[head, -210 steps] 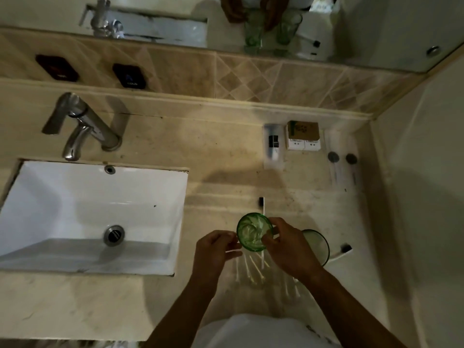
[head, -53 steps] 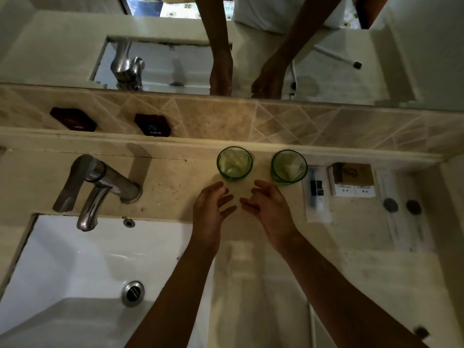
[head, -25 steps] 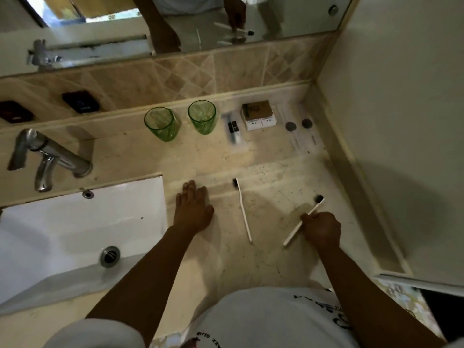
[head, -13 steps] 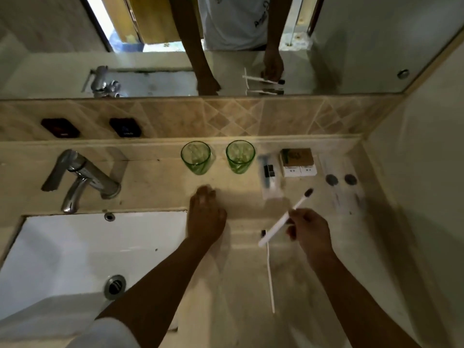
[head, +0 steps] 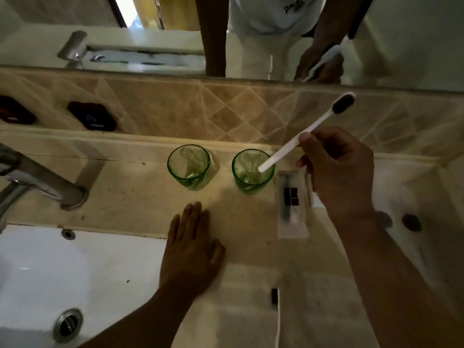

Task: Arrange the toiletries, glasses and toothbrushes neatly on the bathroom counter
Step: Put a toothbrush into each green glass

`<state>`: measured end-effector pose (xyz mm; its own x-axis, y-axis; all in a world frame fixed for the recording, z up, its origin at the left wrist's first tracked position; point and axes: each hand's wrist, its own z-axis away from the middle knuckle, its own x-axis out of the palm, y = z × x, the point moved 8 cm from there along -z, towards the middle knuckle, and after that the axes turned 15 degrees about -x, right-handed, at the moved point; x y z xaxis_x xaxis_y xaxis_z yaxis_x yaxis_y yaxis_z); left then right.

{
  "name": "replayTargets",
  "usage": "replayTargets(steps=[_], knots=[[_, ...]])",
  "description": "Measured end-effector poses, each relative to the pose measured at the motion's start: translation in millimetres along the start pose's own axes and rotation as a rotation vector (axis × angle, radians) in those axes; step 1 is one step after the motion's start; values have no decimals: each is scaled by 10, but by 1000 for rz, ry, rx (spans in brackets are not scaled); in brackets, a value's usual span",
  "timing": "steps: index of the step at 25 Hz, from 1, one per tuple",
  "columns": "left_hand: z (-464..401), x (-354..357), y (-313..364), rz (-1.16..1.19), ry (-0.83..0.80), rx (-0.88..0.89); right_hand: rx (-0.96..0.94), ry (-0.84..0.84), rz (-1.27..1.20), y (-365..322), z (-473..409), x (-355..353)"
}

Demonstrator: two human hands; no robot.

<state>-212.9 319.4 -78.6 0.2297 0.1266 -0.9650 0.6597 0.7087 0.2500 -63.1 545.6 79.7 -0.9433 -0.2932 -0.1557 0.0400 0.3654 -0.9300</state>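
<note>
Fingers of the right hand pinch a white black-bristled toothbrush, its handle tip inside the right-hand green glass tumbler. Left hand lies flat, fingers together. Dropped at this slant, the brush could tip the tumbler.

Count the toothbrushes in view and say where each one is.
2, not counting the mirror reflection. One toothbrush is in the right hand, its handle end dipping into the right glass. The other toothbrush lies on the counter near the bottom edge, partly cut off.
</note>
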Motion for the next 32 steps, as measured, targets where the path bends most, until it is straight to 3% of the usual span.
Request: replayTargets(steps=[8, 14, 21, 28, 32], knots=[[-11, -41, -2, -10, -7, -21, -4, -165, 123, 501, -7, 526], [-14, -49, 6, 20, 1, -23, 25, -155, 156, 668, -97, 529], [-6, -24, -11, 29, 0, -22, -151, -226, 366, 525, -174, 534], [-11, -11, -21, 23, -4, -26, -98, -189, 316, 513, -249, 491], [-12, -9, -20, 37, -2, -29, -45, -84, 309, 571, -210, 402]])
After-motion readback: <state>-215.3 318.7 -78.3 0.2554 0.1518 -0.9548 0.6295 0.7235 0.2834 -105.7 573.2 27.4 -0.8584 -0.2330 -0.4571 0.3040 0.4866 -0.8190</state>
